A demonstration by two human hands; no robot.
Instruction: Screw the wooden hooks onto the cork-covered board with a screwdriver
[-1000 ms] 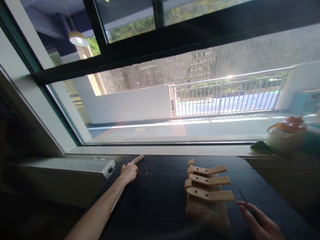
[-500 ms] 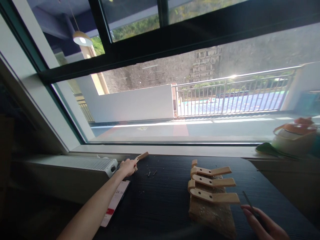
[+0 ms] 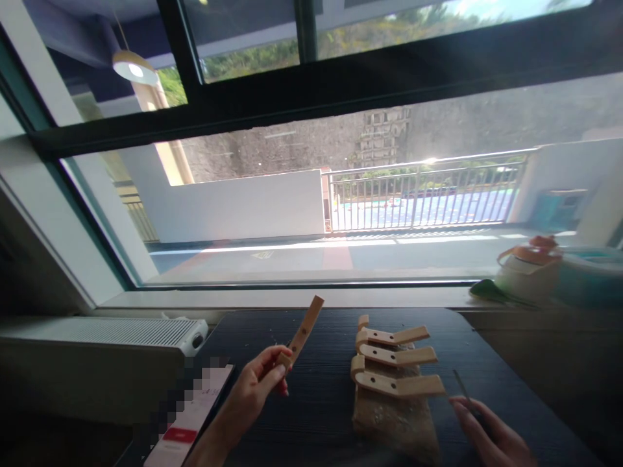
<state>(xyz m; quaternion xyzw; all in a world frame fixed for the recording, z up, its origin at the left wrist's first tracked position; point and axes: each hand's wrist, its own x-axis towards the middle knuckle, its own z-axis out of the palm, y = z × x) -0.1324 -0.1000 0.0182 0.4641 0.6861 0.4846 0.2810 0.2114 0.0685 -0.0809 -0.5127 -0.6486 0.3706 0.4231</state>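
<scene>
My left hand [image 3: 253, 389] is closed round the curled end of a wooden hook [image 3: 306, 325], raised above the dark table. Two dark holes show along the hook's flat strip, which points up and away. At the lower right, my right hand [image 3: 494, 433] grips a thin-shafted screwdriver [image 3: 461, 384], its shaft upward; its handle is mostly hidden by the fingers. Between the hands, three similar wooden hooks [image 3: 382, 383] lie in a row across a rough brown block [image 3: 392, 421], their curled ends to the left. Another curled wooden end [image 3: 363, 320] shows behind them.
A phone [image 3: 195, 408] lies at the left of the black table [image 3: 302, 428]. Left of it stands a white heater [image 3: 126, 331]. Beyond the table run a sill [image 3: 292, 298] and a large window. A pale pot-like object [image 3: 528, 272] and a green leaf [image 3: 487, 290] are at the right.
My left hand has come back from the table's far left edge toward me and lifted the wooden hook, now tilted more upright. My right hand keeps its hold on the screwdriver. The view has shifted slightly.
</scene>
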